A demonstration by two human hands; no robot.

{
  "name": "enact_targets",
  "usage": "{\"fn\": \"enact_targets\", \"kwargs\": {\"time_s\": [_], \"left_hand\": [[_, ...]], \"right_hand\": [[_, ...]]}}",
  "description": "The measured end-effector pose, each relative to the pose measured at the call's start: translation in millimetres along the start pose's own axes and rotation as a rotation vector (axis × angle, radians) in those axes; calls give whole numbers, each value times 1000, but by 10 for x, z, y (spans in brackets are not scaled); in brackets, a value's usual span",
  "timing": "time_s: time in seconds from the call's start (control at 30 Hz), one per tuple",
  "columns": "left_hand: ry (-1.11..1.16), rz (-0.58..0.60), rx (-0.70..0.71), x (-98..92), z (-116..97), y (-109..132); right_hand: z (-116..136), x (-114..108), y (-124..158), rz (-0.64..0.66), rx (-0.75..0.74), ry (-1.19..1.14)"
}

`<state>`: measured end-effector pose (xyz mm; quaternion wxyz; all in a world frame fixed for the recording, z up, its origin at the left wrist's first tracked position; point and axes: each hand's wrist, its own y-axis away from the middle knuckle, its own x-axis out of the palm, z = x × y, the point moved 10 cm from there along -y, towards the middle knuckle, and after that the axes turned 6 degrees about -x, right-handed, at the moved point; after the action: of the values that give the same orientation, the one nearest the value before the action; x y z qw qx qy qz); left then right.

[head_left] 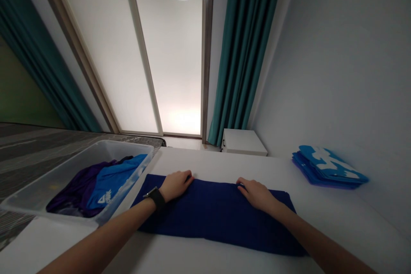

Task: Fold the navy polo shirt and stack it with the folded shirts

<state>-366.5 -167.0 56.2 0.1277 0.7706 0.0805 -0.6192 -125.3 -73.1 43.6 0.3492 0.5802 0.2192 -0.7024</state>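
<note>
A dark blue piece of clothing, folded into a long flat strip, lies across the white table in front of me. Its exact kind does not show. My left hand, with a black watch on the wrist, has its fingers curled over the far edge, left of the middle. Farther right on that same edge, my right hand pinches the fabric between thumb and fingers. Both forearms cross over the cloth, hiding parts of its left and right ends.
On the left stands a clear plastic bin holding purple and blue clothes. A stack of folded blue clothes sits at the right by the wall. Beyond the white table are a small white cabinet and a teal curtain.
</note>
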Motion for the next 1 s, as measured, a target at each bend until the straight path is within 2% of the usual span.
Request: {"fn": "enact_targets", "kwargs": {"time_s": [0.1,0.2,0.27,0.33,0.43,0.53,0.6,0.87,1.0], "left_hand": [[-75,-28,11,-22,36,51],[-94,2,16,-22,93,44],[-115,-30,58,-65,39,49],[-155,-131,131,-151,-123,95],[-184,-274,252,-217,-480,231],[-165,-263,337,-105,-788,330],[-159,-240,344,-12,-881,351],[-102,-263,375,89,-864,449],[-98,-280,318,84,-773,436]], "right_hand": [[-29,26,65,-14,11,96],[-54,13,78,-12,-14,77],[-26,-19,66,-8,-38,76],[79,-91,51,-42,-70,131],[379,-221,49,-163,-133,233],[692,-173,50,-198,-198,261],[795,-85,47,-192,-206,270],[677,174,75,-226,-251,175],[676,163,110,-269,-250,161]]}}
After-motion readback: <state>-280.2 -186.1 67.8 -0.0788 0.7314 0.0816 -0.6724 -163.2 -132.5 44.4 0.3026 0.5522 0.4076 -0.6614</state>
